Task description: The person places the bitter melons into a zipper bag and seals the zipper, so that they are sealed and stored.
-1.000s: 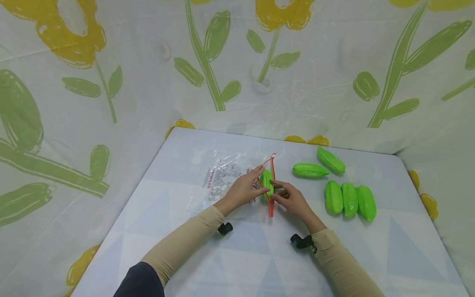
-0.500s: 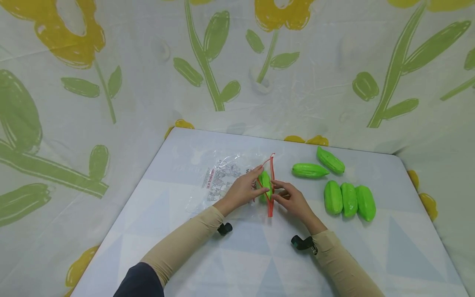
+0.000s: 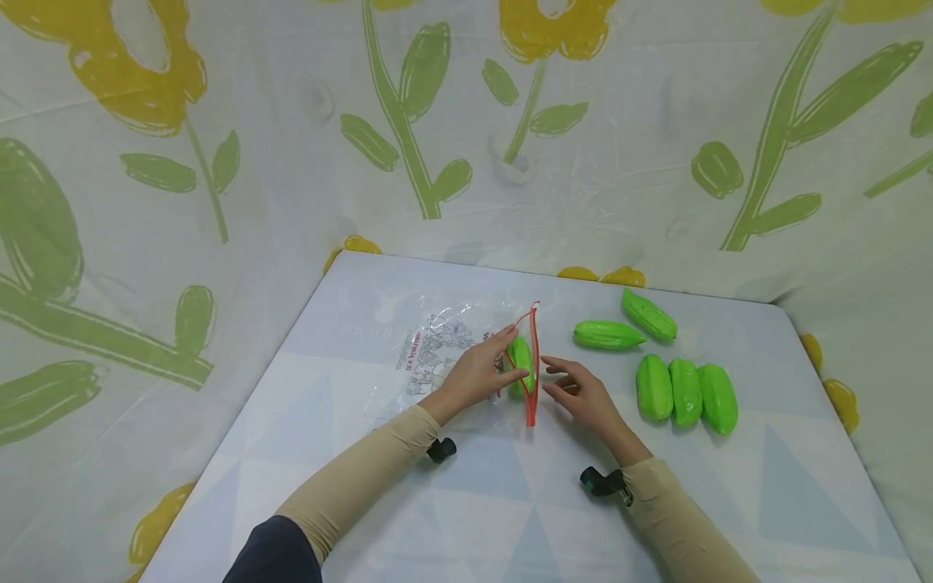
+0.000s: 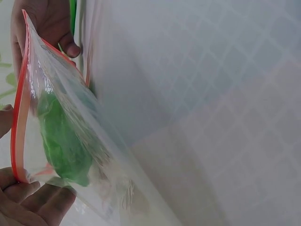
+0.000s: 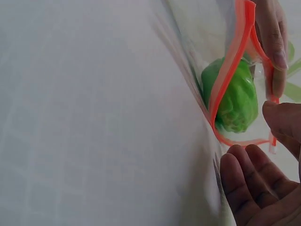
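Observation:
My left hand (image 3: 477,368) holds the mouth of a clear zip bag (image 3: 430,356) with a red zip edge. Inside the bag, near its mouth, lies a bright green ridged fruit (image 3: 520,364); its lobed end shows through the opening in the right wrist view. My right hand (image 3: 583,393) is just right of the mouth, its fingers loosely bent and nothing between them. From the right wrist, the thumb (image 5: 284,120) and the fingers (image 5: 254,181) stand apart around the opening. The left fingers (image 4: 51,205) lie at the bag's edge in the left wrist view.
Two more green fruits (image 3: 608,334) (image 3: 649,314) lie behind and right of the bag. Three others (image 3: 654,387) (image 3: 687,392) (image 3: 718,398) stand side by side at the right. The pale table (image 3: 466,518) meets a flower-print curtain (image 3: 291,162) at the back and sides.
The green fruit has slid slightly left into the bag. My right hand has let go of it and drawn back a little to the right. The left hand stays put.

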The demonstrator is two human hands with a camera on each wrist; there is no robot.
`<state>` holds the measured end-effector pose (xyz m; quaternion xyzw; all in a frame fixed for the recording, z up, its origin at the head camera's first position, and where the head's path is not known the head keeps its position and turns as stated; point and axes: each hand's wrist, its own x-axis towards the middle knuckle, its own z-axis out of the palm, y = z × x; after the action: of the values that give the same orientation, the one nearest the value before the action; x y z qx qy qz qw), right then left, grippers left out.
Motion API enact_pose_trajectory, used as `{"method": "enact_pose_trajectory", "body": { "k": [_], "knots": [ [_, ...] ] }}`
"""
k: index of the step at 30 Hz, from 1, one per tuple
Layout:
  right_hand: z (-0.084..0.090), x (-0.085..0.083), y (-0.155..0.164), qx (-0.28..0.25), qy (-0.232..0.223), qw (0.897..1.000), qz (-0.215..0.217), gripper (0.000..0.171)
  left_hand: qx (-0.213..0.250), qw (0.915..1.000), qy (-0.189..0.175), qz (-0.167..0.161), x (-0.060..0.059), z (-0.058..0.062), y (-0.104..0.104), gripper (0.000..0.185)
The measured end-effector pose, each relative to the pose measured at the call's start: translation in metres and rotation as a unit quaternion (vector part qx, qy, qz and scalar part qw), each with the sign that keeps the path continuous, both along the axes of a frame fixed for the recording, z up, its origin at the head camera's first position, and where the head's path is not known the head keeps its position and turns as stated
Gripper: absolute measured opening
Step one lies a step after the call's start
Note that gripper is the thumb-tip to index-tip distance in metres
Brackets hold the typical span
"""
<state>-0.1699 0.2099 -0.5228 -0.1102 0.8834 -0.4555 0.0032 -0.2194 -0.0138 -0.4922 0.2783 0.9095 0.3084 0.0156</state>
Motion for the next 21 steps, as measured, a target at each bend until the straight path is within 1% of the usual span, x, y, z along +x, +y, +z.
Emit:
{"method": "enact_pose_trajectory", "body": {
  "k": [5, 11, 14, 17, 18, 19, 21],
  "knots": [
    [0.0, 0.003, 0.007, -0.005, -0.007, 1.0, -0.003, 0.048, 0.002, 1.0, -0.005, 0.002, 0.001, 0.0, -0.001, 0.079],
    [-0.001, 0.005, 0.015, -0.007, 0.013, 1.0, 0.0, 0.049, -0.001, 1.0, 0.0, 0.0, 0.001, 0.0, -0.001, 0.079],
    [0.001, 0.008, 0.019, -0.004, 0.017, 1.0, -0.004, 0.048, -0.002, 1.0, 0.0, 0.0, 0.0, 0.0, -0.001, 0.079],
    [0.003, 0.011, 0.024, -0.004, 0.011, 1.0, -0.01, 0.048, -0.002, 1.0, 0.001, 0.0, 0.0, 0.0, -0.002, 0.079],
    [0.004, 0.013, 0.027, -0.008, 0.012, 1.0, -0.011, 0.047, -0.002, 1.0, 0.003, -0.001, 0.0, 0.0, -0.001, 0.079],
    [0.009, 0.016, 0.028, -0.012, 0.011, 1.0, -0.013, 0.047, -0.002, 1.0, 0.006, -0.002, 0.0, 0.0, -0.001, 0.079],
    [0.009, 0.017, 0.034, -0.018, 0.01, 1.0, -0.016, 0.046, -0.002, 0.9999, 0.01, -0.003, 0.0, -0.001, -0.001, 0.08]
  ]
}}
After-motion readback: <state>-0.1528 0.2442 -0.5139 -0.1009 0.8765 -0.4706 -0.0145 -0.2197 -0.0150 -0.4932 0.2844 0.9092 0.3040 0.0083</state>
